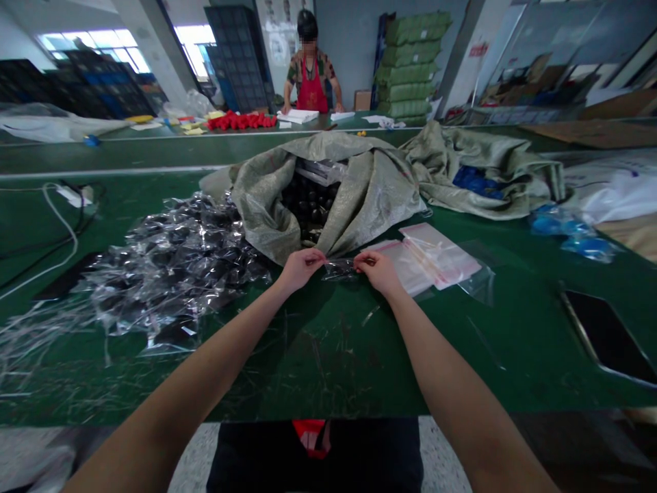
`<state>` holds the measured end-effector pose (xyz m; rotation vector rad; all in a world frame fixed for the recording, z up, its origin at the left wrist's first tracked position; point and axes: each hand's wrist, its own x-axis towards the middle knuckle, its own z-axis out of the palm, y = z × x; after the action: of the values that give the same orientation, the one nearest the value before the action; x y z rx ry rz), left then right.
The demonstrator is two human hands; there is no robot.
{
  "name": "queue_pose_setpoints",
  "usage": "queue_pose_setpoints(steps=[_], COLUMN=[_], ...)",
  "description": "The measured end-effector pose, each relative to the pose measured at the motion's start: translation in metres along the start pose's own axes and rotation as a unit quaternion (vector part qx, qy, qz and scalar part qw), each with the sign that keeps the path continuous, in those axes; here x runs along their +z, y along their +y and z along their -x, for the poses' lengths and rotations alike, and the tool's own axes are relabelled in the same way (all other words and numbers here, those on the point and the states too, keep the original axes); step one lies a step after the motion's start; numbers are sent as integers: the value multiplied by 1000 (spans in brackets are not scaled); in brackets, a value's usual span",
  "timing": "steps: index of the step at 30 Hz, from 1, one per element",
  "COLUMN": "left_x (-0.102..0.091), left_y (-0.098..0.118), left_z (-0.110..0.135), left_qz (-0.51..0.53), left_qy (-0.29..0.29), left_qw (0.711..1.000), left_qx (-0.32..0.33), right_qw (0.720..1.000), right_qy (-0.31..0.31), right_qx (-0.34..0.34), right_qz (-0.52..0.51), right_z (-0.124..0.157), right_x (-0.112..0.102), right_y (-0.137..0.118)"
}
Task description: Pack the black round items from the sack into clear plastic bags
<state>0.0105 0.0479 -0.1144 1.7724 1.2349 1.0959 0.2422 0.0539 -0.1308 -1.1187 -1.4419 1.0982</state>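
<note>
My left hand [302, 268] and my right hand [372, 270] pinch opposite sides of a small clear plastic bag [339, 270] with something dark inside, just above the green table. To the right of my right hand lies a stack of clear zip bags with red strips [426, 257]. A large heap of dark items in clear bags [174, 267] spreads to the left of my left hand. Just ahead of my hands, a woven grey-green sack [367, 195] lies open, with round black items [308, 205] inside.
A black phone or tablet [606, 335] lies at the right. Blue bagged items [569, 229] sit beyond it. A white cable [61, 229] runs along the left. Across the far table, a co-worker in a red apron [311, 82] handles white sheets, near a row of red items [241, 121].
</note>
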Motion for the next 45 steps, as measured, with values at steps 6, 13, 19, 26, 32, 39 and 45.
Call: queue_pose_setpoints(steps=[6, 13, 19, 26, 32, 39, 45], left_x=[-4, -6, -1, 1, 3, 3, 5], left_y=[1, 38, 42, 28, 28, 19, 11], left_z=[3, 7, 14, 18, 19, 20, 13], left_qz=[-51, 44, 131, 149, 132, 7, -68], left_qy=[11, 1, -52, -46, -42, -31, -19], left_qw=[998, 966, 949, 948, 954, 975, 988], left_qx=[18, -254, -282, -279, -264, -220, -134], right_qw=[996, 992, 991, 989, 982, 983, 989], right_qy=[9, 16, 14, 39, -31, -48, -36], right_qx=[-54, -72, -49, 140, 182, 167, 138], right_qz=[69, 105, 127, 33, -32, -63, -50], right_z=[-1, -2, 0, 3, 17, 19, 13], right_x=[4, 3, 2, -1, -5, -7, -5], right_y=[9, 12, 1, -22, -35, -29, -16])
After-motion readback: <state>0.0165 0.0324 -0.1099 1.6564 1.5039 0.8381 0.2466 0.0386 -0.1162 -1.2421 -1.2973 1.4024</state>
